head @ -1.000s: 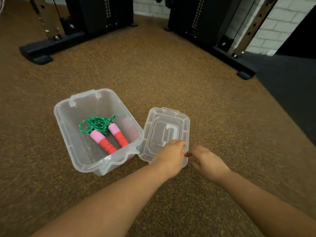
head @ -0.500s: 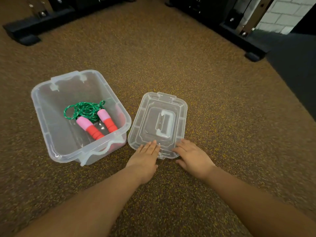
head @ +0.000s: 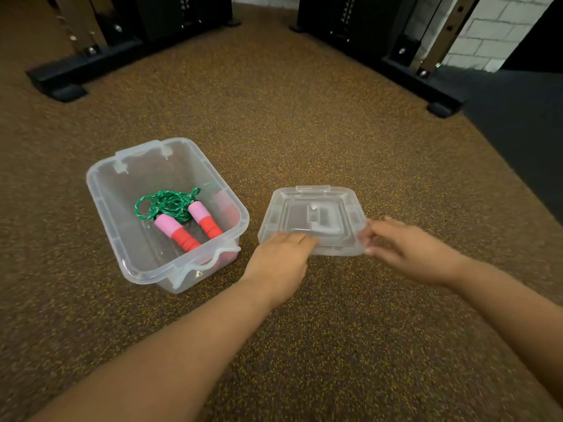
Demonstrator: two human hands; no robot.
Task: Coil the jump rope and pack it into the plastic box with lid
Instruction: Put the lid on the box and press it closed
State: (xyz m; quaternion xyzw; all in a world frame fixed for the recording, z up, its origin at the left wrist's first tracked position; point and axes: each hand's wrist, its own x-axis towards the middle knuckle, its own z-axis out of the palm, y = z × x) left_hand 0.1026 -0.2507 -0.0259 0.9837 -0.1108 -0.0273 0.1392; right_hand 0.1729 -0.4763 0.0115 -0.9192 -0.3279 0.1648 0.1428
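Coiled jump rope (head: 179,214) already down in the open plastic box (head: 122,190) on the floor, lid (head: 310,220) tilted up just beside it, left hand (head: 281,260) and right hand (head: 411,254) pinching its near corners, presumably for carrying across to close.

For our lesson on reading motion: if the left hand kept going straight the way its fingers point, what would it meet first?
The left hand points up and to the right, and its fingers already touch the near edge of the clear lid. Going on, it would probably meet the lid's raised white handle first, though depth is unclear.
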